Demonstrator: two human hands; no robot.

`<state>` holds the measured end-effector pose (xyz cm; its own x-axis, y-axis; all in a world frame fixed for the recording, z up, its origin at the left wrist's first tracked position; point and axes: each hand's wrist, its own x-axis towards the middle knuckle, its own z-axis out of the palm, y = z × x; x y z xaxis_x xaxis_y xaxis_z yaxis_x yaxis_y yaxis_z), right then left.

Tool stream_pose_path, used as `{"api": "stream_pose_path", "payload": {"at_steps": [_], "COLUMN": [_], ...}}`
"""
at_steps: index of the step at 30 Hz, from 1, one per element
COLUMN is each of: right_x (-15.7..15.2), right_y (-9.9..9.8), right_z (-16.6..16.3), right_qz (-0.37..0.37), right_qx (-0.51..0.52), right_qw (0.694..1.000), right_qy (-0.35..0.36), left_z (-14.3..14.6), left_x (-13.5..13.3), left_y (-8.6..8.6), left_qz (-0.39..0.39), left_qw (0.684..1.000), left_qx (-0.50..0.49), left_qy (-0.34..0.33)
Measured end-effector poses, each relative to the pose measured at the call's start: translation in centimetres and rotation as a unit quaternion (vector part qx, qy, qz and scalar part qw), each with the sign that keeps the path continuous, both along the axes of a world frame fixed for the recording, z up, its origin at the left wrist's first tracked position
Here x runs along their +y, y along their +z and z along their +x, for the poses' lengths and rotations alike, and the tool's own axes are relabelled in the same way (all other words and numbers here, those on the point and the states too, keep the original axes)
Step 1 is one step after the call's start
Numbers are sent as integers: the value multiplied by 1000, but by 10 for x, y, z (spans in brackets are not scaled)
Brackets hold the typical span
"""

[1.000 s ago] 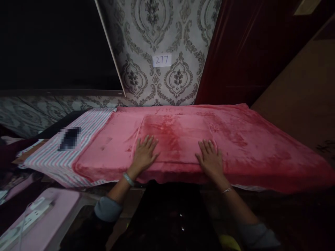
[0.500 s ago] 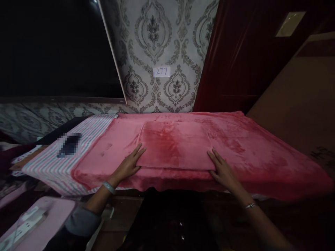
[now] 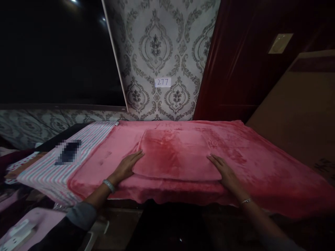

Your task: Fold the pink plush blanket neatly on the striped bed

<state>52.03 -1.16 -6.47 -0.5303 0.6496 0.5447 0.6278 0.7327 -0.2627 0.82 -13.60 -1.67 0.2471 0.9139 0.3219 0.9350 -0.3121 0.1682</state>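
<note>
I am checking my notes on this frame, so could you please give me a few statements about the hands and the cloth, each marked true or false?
1. The left hand lies at the left edge of the folded pink cloth. True.
2. The right hand is lifted high above the table. False: it rests flat at the right edge of the folded cloth.
3. The folded cloth lies on a pink blanket. True.
4. The paper label on the wall reads 112. False: it reads 277.
5. The striped cloth lies to the right of the hands. False: it lies to the left.
</note>
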Motion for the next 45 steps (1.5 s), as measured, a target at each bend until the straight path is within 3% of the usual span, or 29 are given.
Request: {"api": "stream_pose_path", "payload": {"at_steps": [5,9,12,16,18,20,22,24,27,31,34,36,40,45], "right_x": [16,39,58,73,77,81,88,97,108,107,107,114,134,138], "right_y": [2,23,62,137,173,200,212,208,173,112,83,72,59,49], "right_z": [-8,-22,-33,-42,-45,-49,-55,-62,-78,-89,-85,-82,-85,-93], "right_qz": [13,6,18,14,-16,-63,-147,-259,-409,-519,-553,-516,-378,-347], "right_qx": [98,219,309,394,431,471,497,499,464,411,390,376,349,345], "right_qw": [995,975,951,917,900,879,855,825,779,736,720,752,832,846], "right_qy": [29,27,1,-61,-58,-29,-21,-51,-107,-143,-153,-162,-205,-210], "left_z": [2,11,18,24,25,23,17,8,0,0,0,0,0,3], "left_x": [10,27,47,76,90,104,120,137,157,160,157,161,175,172], "left_y": [2,28,70,147,184,209,217,205,159,80,43,33,29,30], "left_qz": [75,151,177,250,279,268,187,61,-76,-140,-153,-134,-101,-109], "left_qw": [995,964,929,888,875,872,879,875,837,808,807,830,859,857], "left_qx": [-68,-220,-324,-382,-393,-406,-432,-466,-513,-540,-543,-509,-457,-454], "left_qy": [-15,9,30,50,39,46,75,117,175,190,173,187,208,216]}}
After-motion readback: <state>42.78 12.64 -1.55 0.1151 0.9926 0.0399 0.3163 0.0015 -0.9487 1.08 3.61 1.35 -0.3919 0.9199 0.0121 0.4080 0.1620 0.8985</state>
